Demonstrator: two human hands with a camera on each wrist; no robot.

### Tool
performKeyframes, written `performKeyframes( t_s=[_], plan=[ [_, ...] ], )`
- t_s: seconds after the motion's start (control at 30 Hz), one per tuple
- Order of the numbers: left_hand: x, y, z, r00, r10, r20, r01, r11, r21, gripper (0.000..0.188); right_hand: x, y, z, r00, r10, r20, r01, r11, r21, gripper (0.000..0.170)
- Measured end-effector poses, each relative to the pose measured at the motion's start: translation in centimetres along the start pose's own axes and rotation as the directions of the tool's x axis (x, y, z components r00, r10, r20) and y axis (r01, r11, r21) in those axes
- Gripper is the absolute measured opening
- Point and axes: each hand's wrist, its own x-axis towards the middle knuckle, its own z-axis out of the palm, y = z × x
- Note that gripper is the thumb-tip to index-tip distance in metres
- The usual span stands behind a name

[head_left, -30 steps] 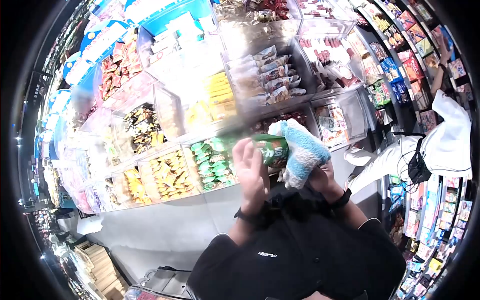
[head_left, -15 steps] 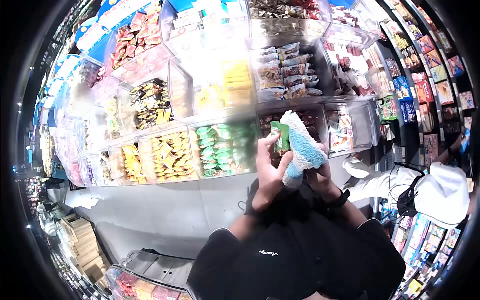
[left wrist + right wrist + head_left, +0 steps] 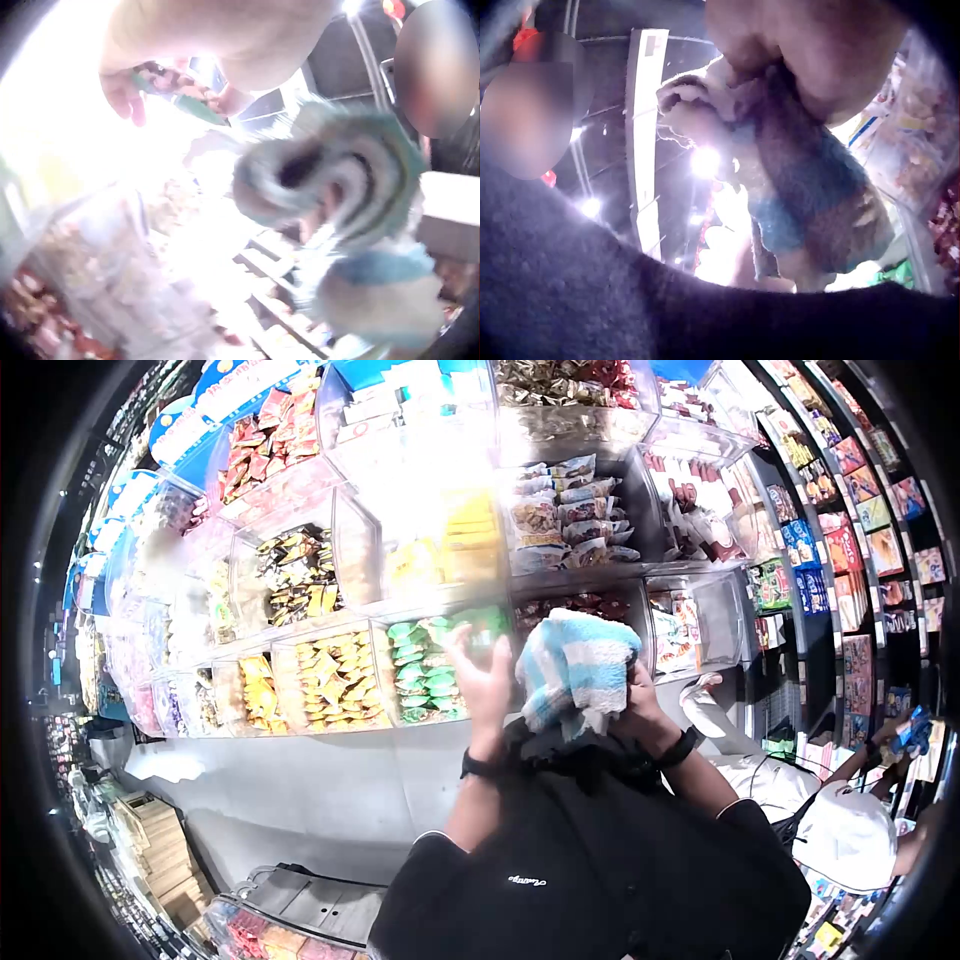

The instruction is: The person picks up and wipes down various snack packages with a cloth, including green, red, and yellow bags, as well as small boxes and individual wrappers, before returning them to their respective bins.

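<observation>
Your left hand (image 3: 484, 688): pinching a green-and-brown plastic snack packet (image 3: 198, 109), near the front edge of the counter (image 3: 330, 772).
Your right hand (image 3: 648, 708): grasping a bunched, blue-and-white striped, fluffy cloth (image 3: 582, 665).

From my remote seat, the head view shows me shiny yellow packets (image 3: 335, 675) in a clear bin, black-and-gold wrapped sweets (image 3: 298, 575) behind them, and glossy red packets (image 3: 265, 440) below a blue-and-white sign (image 3: 240, 385). Colourful flat packs (image 3: 842, 542) line the right, where I see a person in white clothing (image 3: 850, 835). A pale wooden crate (image 3: 160, 850) stands lower left.
</observation>
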Motion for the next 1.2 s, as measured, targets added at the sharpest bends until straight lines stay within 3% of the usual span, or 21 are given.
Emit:
performKeyframes(
  t_s=[0.07, 0.1, 0.17, 0.23, 0.27, 0.33, 0.37, 0.4, 0.47, 0.53, 0.57, 0.6, 0.63, 0.67, 0.73, 0.77, 0.8, 0.87, 1.0, 1.07, 1.2],
  plan=[
    [1.2, -3.1, -1.3, 0.999, -0.017, -0.039, 0.022, 0.992, 0.127, 0.048, -0.7, -1.5, -0.7, 0.996, -0.026, -0.087, 0.034, 0.995, 0.089, 0.041],
    [1.7, -6.3, -2.3, 0.999, 0.002, -0.051, 0.013, 0.96, 0.281, 0.051, -1.6, -1.7, -1.9, 0.988, -0.151, -0.039, 0.138, 0.965, -0.222, 0.041],
    [1.6, -9.6, -3.8, 0.996, -0.002, -0.088, 0.039, 0.908, 0.416, 0.056, -3.4, -2.1, -4.1, 0.918, -0.391, 0.058, 0.291, 0.568, -0.77, 0.043],
    [1.8, -11.9, -4.9, 0.995, -0.028, -0.101, 0.077, 0.851, 0.52, 0.063, -6.0, -1.1, -11.4, 0.89, -0.454, -0.052, 0.143, 0.383, -0.912, 0.043],
    [1.8, -13.7, -5.3, 0.994, 0.031, -0.107, 0.045, 0.763, 0.645, 0.064, -6.4, -1.7, -12.0, 0.841, -0.534, 0.085, 0.146, 0.072, -0.987, 0.039],
    [2.1, -16.5, -6.0, 0.988, 0.118, -0.1, -0.017, 0.728, 0.686, 0.062, -7.2, -3.3, -13.0, 0.71, -0.517, 0.479, 0.078, -0.618, -0.783, 0.03],
    [2.2, -14.9, -5.7, 0.994, 0.032, -0.108, 0.057, 0.688, 0.724, 0.061, -7.5, -4.1, -12.5, 0.654, -0.453, 0.606, -0.033, -0.817, -0.575, 0.026],
    [2.5, -17.1, -6.0, 0.992, 0.035, -0.121, 0.067, 0.668, 0.741, 0.062, -7.5, -4.8, -11.8, 0.606, -0.487, 0.629, -0.087, -0.827, -0.556, 0.024],
    [3.0, -19.5, -6.2, 0.988, 0.088, -0.128, 0.052, 0.587, 0.808, 0.061, -9.0, -6.4, -10.9, 0.755, -0.33, 0.567, -0.151, -0.928, -0.34, 0.022],
    [3.2, -20.2, -6.3, 0.985, 0.118, -0.124, 0.032, 0.587, 0.809, 0.06, -10.4, -5.9, -17.1, 0.672, -0.384, 0.634, -0.203, -0.918, -0.341, 0.033],
    [3.3, -19.1, -6.0, 0.984, 0.107, -0.139, 0.058, 0.551, 0.833, 0.059, -12.1, -6.5, -17.3, 0.798, -0.527, 0.293, -0.154, -0.647, -0.747, 0.043],
    [3.4, -18.1, -5.5, 0.983, 0.1, -0.156, 0.084, 0.514, 0.854, 0.058, -13.0, -7.3, -18.2, 0.836, -0.284, 0.469, -0.161, -0.945, -0.286, 0.056],
    [3.3, -17.1, -5.0, 0.971, 0.143, -0.191, 0.093, 0.509, 0.856, 0.058, -13.2, -7.9, -17.6, 0.845, -0.369, 0.387, -0.223, -0.901, -0.373, 0.04],
    [3.3, -14.9, -3.9, 0.954, 0.066, -0.291, 0.199, 0.587, 0.785, 0.055, -13.7, -8.6, -18.3, 0.825, -0.406, 0.393, -0.234, -0.879, -0.416, 0.037],
    [2.6, -13.7, -3.5, 0.968, 0.217, -0.127, -0.018, 0.562, 0.827, 0.053, -14.7, -9.8, -19.6, 0.782, -0.477, 0.402, -0.248, -0.829, -0.502, 0.032],
    [2.0, -11.5, -2.0, 0.983, 0.063, -0.174, 0.079, 0.708, 0.701, 0.049, -15.4, -10.8, -20.7, 0.752, -0.529, 0.393, -0.244, -0.777, -0.58, 0.032],
    [1.2, -10.3, -0.3, 0.982, 0.112, -0.154, 0.006, 0.791, 0.612, 0.046, -15.9, -11.5, -21.8, 0.734, -0.568, 0.373, -0.238, -0.729, -0.642, 0.032],
    [-1.7, -5.2, 5.8, 0.99, -0.134, 0.04, 0.101, 0.882, 0.46, 0.029, -16.8, -13.6, -24.7, 0.71, -0.631, 0.314, -0.208, -0.613, -0.762, 0.033],
    [-5.8, -3.0, 16.2, 0.901, -0.056, 0.43, -0.092, 0.945, 0.315, 0.019, -17.5, -16.1, -29.3, 0.687, -0.71, 0.152, -0.147, -0.341, -0.928, 0.033],
    [-7.7, -1.3, 21.6, 0.835, -0.23, 0.499, 0.057, 0.94, 0.338, 0.022, -18.0, -17.2, -31.5, 0.686, -0.724, 0.069, -0.119, -0.205, -0.971, 0.034],
    [-10.4, -7.3, 30.6, 0.726, -0.362, 0.584, 0.173, 0.919, 0.354, 0.025, -18.5, -19.1, -35.5, 0.675, -0.734, -0.071, -0.082, 0.021, -0.996, 0.035]
  ],
)
